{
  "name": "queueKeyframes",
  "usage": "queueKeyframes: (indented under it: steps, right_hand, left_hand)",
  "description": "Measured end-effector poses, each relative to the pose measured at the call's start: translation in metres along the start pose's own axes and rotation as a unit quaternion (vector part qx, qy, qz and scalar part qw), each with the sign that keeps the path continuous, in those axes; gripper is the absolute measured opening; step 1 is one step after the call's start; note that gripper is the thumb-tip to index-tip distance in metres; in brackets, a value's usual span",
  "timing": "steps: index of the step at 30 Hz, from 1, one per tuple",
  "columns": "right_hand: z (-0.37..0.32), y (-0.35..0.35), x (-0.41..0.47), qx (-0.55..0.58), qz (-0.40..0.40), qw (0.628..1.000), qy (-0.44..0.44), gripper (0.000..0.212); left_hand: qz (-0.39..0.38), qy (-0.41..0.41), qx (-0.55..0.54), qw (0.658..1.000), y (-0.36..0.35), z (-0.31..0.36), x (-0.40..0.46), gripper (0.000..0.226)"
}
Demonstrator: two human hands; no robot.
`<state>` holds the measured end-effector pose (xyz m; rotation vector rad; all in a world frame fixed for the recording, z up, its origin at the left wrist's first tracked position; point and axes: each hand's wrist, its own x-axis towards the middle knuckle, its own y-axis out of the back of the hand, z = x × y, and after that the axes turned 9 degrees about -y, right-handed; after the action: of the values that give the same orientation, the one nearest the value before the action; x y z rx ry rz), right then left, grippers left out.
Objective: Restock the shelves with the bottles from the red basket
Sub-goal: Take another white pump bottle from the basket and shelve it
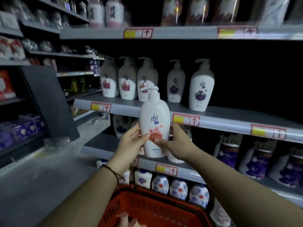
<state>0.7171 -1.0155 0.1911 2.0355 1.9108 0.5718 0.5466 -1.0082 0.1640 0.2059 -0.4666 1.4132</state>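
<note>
Red basket (155, 208), contents apparently blurred

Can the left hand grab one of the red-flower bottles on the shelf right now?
Probably not yet. The left hand is busy gripping the held bottle together with the right hand. The red-flower bottles stand uncovered at the shelf front, so a freed hand could likely get there.

Upright white pump bottle (155, 126) above red basket (152, 208), before shelf (229, 118)
</note>
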Motion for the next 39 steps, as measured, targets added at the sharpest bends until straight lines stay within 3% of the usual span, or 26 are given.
queueKeyframes:
  steps: [7,12,19,30,33,37,39]
  right_hand:
    - [-0.047,0.054,0.073,-0.021,0.124,0.989,0.076,0.057]
    - [-0.051,0.069,0.131,-0.006,0.199,0.978,0.063,0.058]
    - [-0.024,0.069,0.176,-0.060,0.205,0.976,0.043,0.051]
    - [-0.012,0.062,0.199,-0.111,0.188,0.976,0.004,0.054]
    - [-0.009,0.060,0.185,-0.148,0.224,0.962,0.056,0.051]
    - [0.000,0.056,0.148,-0.285,0.226,0.914,0.178,0.052]
    - [0.008,0.054,0.124,-0.343,0.234,0.882,0.223,0.046]
  left_hand:
    - [-0.050,-0.088,0.018,0.995,-0.033,0.027,0.117,0.054]
    - [-0.072,-0.106,0.030,0.991,-0.055,0.018,0.190,0.064]
    - [-0.079,-0.091,0.081,0.989,-0.062,-0.028,0.235,0.069]
    - [-0.061,-0.090,0.187,0.976,-0.071,-0.043,0.249,0.072]
    - [-0.038,-0.123,0.349,0.928,-0.065,-0.039,0.231,0.072]
    - [-0.019,-0.275,0.596,0.754,-0.049,-0.030,0.175,0.060]
    - [-0.032,-0.318,0.646,0.693,-0.039,-0.027,0.143,0.053]
